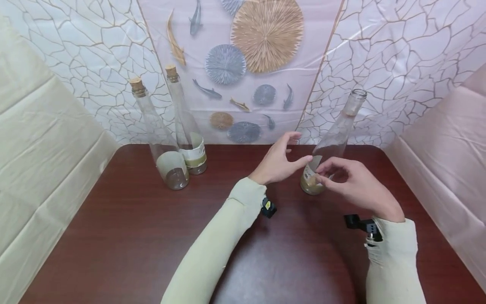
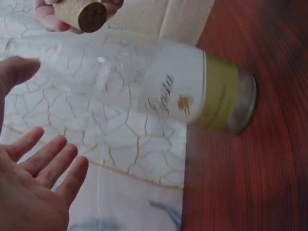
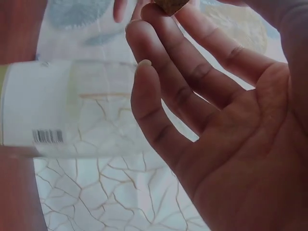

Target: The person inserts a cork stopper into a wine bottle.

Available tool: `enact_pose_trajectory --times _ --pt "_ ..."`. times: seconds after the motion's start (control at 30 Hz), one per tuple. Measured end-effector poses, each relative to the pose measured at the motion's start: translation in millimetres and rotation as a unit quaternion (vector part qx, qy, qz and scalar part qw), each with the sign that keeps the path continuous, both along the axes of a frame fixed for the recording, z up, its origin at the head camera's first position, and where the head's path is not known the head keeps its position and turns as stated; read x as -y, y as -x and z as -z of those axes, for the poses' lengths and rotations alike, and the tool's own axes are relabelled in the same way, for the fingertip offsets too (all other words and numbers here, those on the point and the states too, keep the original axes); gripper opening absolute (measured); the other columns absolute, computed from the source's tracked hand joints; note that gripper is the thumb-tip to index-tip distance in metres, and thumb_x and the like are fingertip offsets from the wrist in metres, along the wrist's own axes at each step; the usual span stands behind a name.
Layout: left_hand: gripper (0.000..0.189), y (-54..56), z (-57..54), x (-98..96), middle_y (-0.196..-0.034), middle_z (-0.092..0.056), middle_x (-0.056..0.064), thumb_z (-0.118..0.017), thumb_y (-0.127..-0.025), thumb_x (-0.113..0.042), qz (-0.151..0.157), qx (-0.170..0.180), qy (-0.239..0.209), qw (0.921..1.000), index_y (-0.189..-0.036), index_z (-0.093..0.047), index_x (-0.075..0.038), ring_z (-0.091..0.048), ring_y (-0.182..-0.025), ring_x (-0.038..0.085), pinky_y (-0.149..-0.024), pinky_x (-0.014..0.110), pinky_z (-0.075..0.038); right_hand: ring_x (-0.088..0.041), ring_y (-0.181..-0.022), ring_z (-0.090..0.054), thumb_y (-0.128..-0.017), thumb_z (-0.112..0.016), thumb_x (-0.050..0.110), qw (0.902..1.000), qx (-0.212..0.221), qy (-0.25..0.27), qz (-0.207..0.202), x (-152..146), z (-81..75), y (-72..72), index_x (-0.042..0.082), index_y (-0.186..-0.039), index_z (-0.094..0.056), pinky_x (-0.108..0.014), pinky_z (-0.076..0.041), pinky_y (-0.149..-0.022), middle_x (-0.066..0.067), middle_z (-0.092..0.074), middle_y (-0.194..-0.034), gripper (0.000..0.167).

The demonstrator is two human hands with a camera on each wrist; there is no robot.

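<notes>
An uncorked clear glass bottle [image 1: 338, 135] stands upright at the back right of the table, with a white and olive label [image 2: 180, 89]. My right hand [image 1: 357, 185] is in front of it and pinches a cork [image 2: 82, 15] between thumb and fingertips. Only the edge of that cork shows at the top of the right wrist view, above the curled fingers [image 3: 154, 91]. To the left of the bottle is my left hand [image 1: 279, 160], its fingers relaxed and spread, holding nothing. It appears apart from the glass in the left wrist view.
Two corked clear bottles, a nearer one [image 1: 161, 143] and a farther one [image 1: 187, 126], stand close together at the back left of the dark red table [image 1: 125, 236]. A patterned cloth [image 1: 262, 105] hangs behind, and pale padded panels [image 1: 45, 169] flank the table.
</notes>
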State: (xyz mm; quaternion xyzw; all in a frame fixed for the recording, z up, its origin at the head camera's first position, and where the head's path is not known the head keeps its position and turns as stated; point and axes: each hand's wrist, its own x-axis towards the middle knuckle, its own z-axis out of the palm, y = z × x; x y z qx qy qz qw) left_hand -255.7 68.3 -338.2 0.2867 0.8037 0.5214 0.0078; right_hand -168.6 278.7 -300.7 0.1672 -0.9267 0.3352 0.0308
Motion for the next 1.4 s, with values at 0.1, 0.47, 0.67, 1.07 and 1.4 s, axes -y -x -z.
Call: enact_pose_trajectory --times 0.1,0.47,0.67,1.07,1.4 --pt "0.074 0.0 -2.8 -13.2 -0.153 -0.047 -0.004 -0.074 -0.092 -0.039 0.023 0.009 0.013 0.9996 -0.153 -0.037 -0.019 -0.049 -0.14 0.015 -0.113 0.024 -0.043 -0.009 -0.084 -0.068 -0.095 -0.073 0.025 0.9999 -0.005 0.003 0.01 -9.4 -3.6 -2.6 0.026 -0.105 -0.074 -0.017 -0.051 -0.076 0.006 -0.074 -0.093 0.009" --pt "0.078 2.6 -4.9 -43.6 -0.152 -0.047 -0.006 -0.081 -0.087 -0.038 0.036 -0.001 0.032 0.9988 -0.151 -0.039 -0.021 -0.05 -0.137 0.012 -0.11 0.021 -0.044 -0.007 -0.081 -0.067 -0.094 -0.075 0.024 0.9991 -0.019 0.009 0.036 -35.3 -5.8 -6.7 0.024 -0.109 -0.075 -0.016 -0.049 -0.072 0.005 -0.076 -0.096 0.015" --pt "0.082 3.3 -4.6 -58.7 -0.151 -0.051 -0.004 -0.084 -0.085 -0.035 0.013 -0.009 0.032 0.9994 -0.152 -0.039 -0.019 -0.051 -0.138 0.011 -0.11 0.016 -0.041 -0.007 -0.083 -0.07 -0.095 -0.074 0.025 0.9987 -0.018 0.012 0.045 -43.3 -3.5 -5.1 0.025 -0.11 -0.075 -0.014 -0.048 -0.074 0.004 -0.078 -0.092 0.015" --pt "0.067 0.6 -6.4 -61.4 -0.139 -0.06 0.002 -0.083 -0.087 -0.022 0.006 -0.016 -0.012 0.9998 -0.143 -0.047 -0.014 -0.06 -0.127 0.014 -0.104 0.021 -0.048 -0.002 -0.085 -0.065 -0.093 -0.076 0.023 0.9979 -0.042 0.011 0.048 -40.5 -6.9 -4.7 0.026 -0.111 -0.076 -0.013 -0.047 -0.074 0.007 -0.076 -0.097 0.018" --pt "0.064 -6.4 -5.3 -39.6 -0.129 -0.063 -0.002 -0.087 -0.082 -0.03 0.004 -0.045 0.009 0.9989 -0.134 -0.053 -0.017 -0.061 -0.116 0.013 -0.095 0.018 -0.048 -0.005 -0.084 -0.069 -0.093 -0.076 0.018 0.9969 -0.054 0.049 0.028 -33.5 -8.9 -8.4 0.024 -0.109 -0.077 -0.013 -0.049 -0.074 0.005 -0.076 -0.095 0.017"
